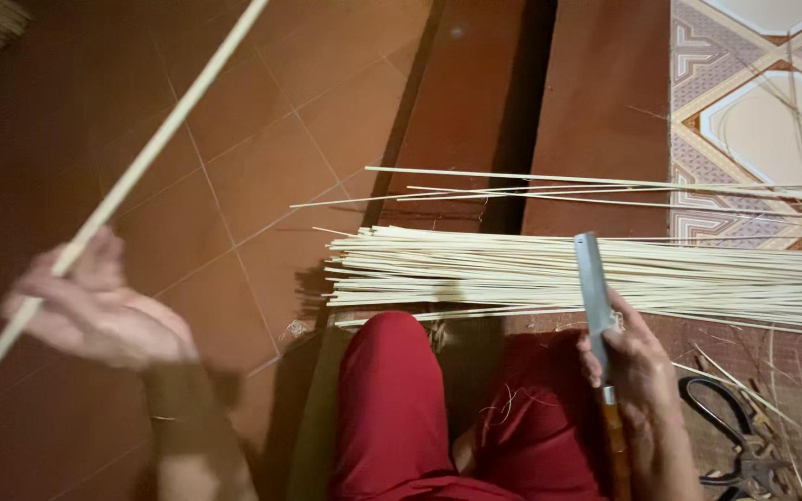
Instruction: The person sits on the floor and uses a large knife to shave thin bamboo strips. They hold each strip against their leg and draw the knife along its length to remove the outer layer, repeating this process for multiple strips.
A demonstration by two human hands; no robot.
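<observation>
My left hand, blurred, grips a long pale bamboo strip that runs diagonally from the lower left edge to the top centre. My right hand holds a knife by its brown wooden handle, with the flat grey blade pointing up and away from me. Just beyond the blade lies a thick bundle of thin pale bamboo strips, stretched sideways across the floor. My knees in red trousers sit between the two hands.
Several loose strips lie behind the bundle. Black scissors rest among shavings at the lower right. The floor is red-brown tile, with a dark step and patterned tiles at the upper right.
</observation>
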